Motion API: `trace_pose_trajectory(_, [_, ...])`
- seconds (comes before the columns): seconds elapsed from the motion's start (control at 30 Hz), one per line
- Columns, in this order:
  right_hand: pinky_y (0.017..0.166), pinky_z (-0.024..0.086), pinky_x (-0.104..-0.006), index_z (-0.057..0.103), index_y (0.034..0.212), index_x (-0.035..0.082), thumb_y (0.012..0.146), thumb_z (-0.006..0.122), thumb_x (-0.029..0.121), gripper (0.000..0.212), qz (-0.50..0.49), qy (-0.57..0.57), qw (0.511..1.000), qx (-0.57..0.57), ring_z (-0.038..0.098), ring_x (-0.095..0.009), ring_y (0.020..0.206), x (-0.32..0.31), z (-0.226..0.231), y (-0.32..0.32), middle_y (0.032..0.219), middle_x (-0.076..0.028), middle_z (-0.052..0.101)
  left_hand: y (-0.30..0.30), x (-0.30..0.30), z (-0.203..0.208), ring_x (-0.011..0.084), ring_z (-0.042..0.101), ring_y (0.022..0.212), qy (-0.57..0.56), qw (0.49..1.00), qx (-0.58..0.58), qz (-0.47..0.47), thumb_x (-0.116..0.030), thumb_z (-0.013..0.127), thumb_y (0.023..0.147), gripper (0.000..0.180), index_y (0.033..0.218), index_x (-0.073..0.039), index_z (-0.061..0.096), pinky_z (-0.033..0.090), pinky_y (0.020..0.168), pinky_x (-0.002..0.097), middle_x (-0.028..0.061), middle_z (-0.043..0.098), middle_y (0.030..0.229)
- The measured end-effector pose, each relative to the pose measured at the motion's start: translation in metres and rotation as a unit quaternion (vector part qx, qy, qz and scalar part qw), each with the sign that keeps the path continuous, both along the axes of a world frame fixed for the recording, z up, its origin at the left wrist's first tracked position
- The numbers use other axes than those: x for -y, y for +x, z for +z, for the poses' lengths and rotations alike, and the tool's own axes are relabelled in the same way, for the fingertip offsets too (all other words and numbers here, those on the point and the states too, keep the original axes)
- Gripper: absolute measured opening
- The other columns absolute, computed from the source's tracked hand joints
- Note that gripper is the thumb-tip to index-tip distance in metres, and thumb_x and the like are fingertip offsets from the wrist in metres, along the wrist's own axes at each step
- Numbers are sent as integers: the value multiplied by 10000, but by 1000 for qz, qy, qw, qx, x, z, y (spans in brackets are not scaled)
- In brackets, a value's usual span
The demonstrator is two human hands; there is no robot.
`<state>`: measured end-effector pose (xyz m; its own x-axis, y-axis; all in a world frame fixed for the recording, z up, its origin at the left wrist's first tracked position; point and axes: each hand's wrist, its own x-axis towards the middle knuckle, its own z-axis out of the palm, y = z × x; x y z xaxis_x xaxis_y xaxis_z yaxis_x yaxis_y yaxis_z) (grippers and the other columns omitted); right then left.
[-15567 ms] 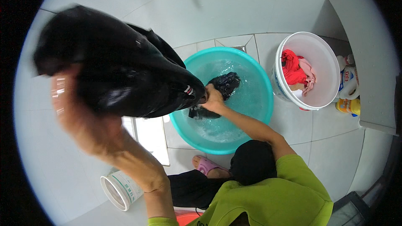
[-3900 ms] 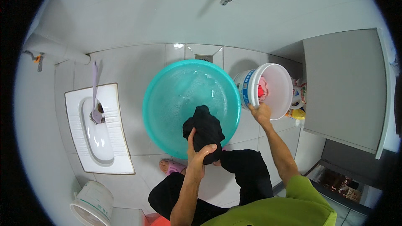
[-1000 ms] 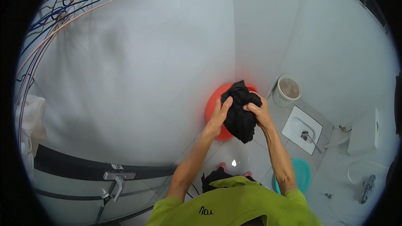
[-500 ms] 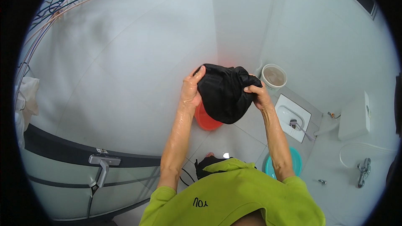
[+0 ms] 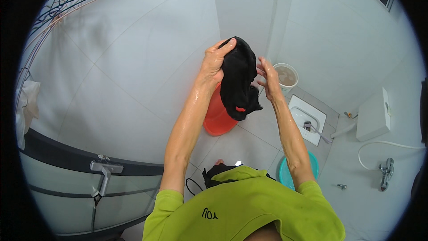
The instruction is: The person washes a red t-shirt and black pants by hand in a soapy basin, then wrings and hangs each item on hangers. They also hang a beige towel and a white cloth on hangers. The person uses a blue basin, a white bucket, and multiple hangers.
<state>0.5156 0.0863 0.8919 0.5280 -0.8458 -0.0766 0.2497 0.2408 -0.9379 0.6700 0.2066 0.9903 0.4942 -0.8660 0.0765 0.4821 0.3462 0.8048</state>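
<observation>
A wet-looking black cloth [image 5: 238, 73] hangs from my left hand [image 5: 215, 60], whose thumb and fingers clamp its upper left edge. Its exact kind I cannot make out; a small red spot shows near the bottom. My right hand [image 5: 270, 79] is just right of the cloth, fingers apart and holding nothing. Below the cloth stands a red bucket [image 5: 218, 118], partly covered by it. Water glistens on my left forearm.
A white bucket of cloudy water [image 5: 285, 76] stands beyond my right hand. Nearer are a squat toilet [image 5: 307, 118] with a brush in it and a teal basin [image 5: 285, 176]. Hangers [image 5: 62, 6] hang at far left, above a glass door [image 5: 58, 174]. A tap [image 5: 387, 174] is at right.
My right hand has let go of the cloth and moved slightly away. The cloth, spread between both hands before, now dangles narrower and higher from my left hand.
</observation>
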Motion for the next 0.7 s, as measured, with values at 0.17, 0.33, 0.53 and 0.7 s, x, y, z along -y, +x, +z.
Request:
trace_pose_trajectory(0.17, [866, 497, -297, 647, 1219, 16, 938, 703, 333, 427, 136, -49, 987, 76, 633, -157, 992, -7, 51, 21, 1092, -59, 686, -8, 14, -12, 152, 673, 837, 22, 998, 55, -17, -162, 756, 883, 261, 1079, -8, 681, 555, 782, 300, 62, 700, 961])
trace_pose_trajectory(0.33, [869, 503, -297, 648, 1146, 17, 945, 678, 277, 330, 75, -13, 991, 111, 629, -145, 943, 8, 48, 17, 1037, -39, 686, 16, -2, -31, 181, 676, 905, 48, 997, -53, -9, -253, 769, 881, 301, 1075, -54, 652, 566, 821, 328, 83, 696, 1043])
trace_pose_trajectory(0.53, [854, 510, -299, 649, 1102, 35, 948, 640, 207, 231, 182, -43, 963, 195, 638, -128, 930, 13, 67, -2, 1011, -21, 686, 30, -38, -42, 125, 656, 760, 237, 966, 55, -91, -370, 794, 855, 452, 1060, 15, 675, 561, 687, 281, 87, 707, 932])
trace_pose_trajectory(0.7, [840, 503, -281, 668, 1087, 22, 949, 636, 191, 220, 203, -61, 962, 171, 631, -112, 924, -4, 78, -8, 1012, -28, 692, 6, -80, -29, 136, 625, 916, 260, 944, 190, -67, -429, 770, 851, 599, 1219, 26, 642, 516, 858, 311, 94, 680, 1060])
